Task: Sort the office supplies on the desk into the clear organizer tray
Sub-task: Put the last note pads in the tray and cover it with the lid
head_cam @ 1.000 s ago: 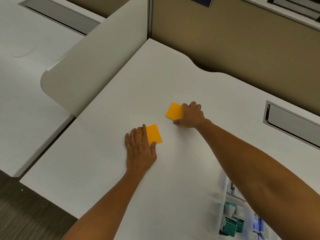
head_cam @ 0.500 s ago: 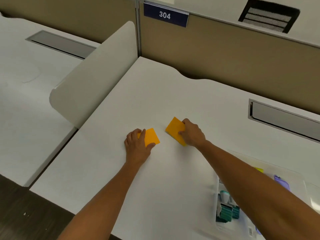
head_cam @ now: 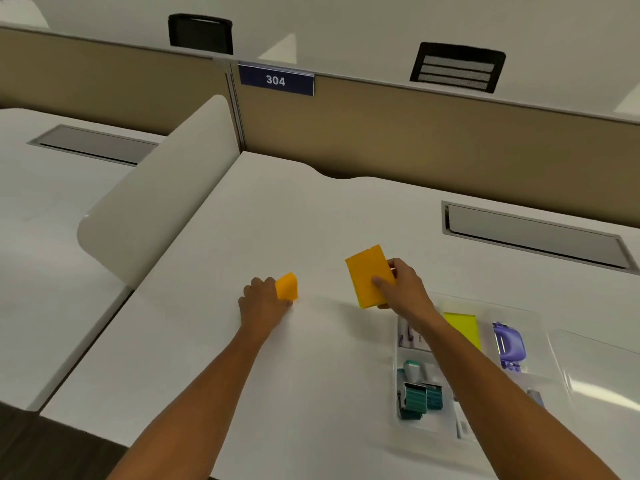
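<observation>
Two bare forearms are seen, uncovered by any sleeve up to the frame's lower edge. The left hand (head_cam: 265, 304) and right hand (head_cam: 401, 287) are ungloved.

My single head-worn camera looks forward and down across the white desk (head_cam: 277, 216) toward the tan partition (head_cam: 415, 140), my forearms reaching out from below.

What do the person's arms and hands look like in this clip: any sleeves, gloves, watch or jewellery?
Both forearms are bare right up to the frame edge, with no sleeve in view. The left hand and the right hand are ungloved. No watch, bracelet or wristband shows at either wrist, and no ring is visible on the fingers that can be seen, though some are curled out of sight.
</observation>
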